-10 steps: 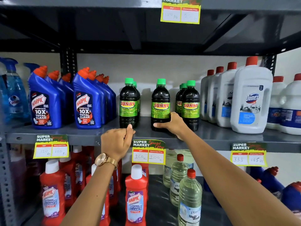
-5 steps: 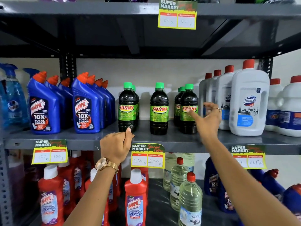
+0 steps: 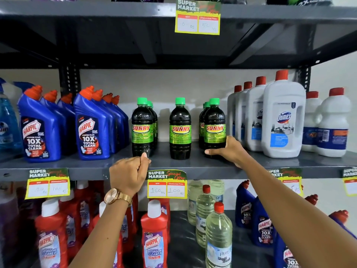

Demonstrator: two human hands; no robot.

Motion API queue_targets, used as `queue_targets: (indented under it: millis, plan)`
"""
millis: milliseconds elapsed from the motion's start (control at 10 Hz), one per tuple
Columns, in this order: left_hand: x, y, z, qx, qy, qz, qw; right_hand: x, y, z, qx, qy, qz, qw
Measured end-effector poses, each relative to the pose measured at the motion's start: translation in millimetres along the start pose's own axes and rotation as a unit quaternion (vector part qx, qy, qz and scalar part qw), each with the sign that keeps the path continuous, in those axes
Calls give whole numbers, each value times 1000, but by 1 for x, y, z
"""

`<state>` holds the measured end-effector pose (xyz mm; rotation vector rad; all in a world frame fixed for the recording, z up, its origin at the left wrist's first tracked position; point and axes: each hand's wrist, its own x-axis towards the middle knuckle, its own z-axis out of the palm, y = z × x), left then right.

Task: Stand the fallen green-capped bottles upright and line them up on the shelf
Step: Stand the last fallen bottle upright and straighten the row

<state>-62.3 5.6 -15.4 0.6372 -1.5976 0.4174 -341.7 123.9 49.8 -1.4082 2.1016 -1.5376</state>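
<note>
2 hands are at the front edge of the grey metal shelf (image 3: 193,165). The right hand (image 3: 230,150) has its fingers curled around the lower part of the right front green-capped bottle (image 3: 214,128), thumb (image 3: 212,151) stretched across the base in front, the other fingers wrapped behind (out of sight). The left hand (image 3: 131,176) is a loose fist, fingers pressed together and folded in, thumb tip up against the shelf lip just below the left front bottle (image 3: 142,128); whether it touches the bottle cannot be told.

All the green-capped bottles stand upright in 3 files: left with more behind, a single middle bottle (image 3: 180,130), and right with more behind, gaps between the files. Blue Harpic bottles (image 3: 92,130) stand to the left, white Domex jugs (image 3: 283,120) to the right. A yellow price tag (image 3: 167,185) hangs from the shelf edge. Below are red Harpic bottles (image 3: 154,235) and clear bottles (image 3: 218,235). Behind the rack is a pale wall (image 3: 173,84).
</note>
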Motion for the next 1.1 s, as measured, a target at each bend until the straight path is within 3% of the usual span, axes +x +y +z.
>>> queue_targets:
  millis: [600,1100]
  plan:
    - [2,2,-4,-15,-19,15,1000,5,6,-4,53,-47,-10,997]
    - [4,8,-10,-44,-40,-1,998,0,2,-4,35,-22,-7,999]
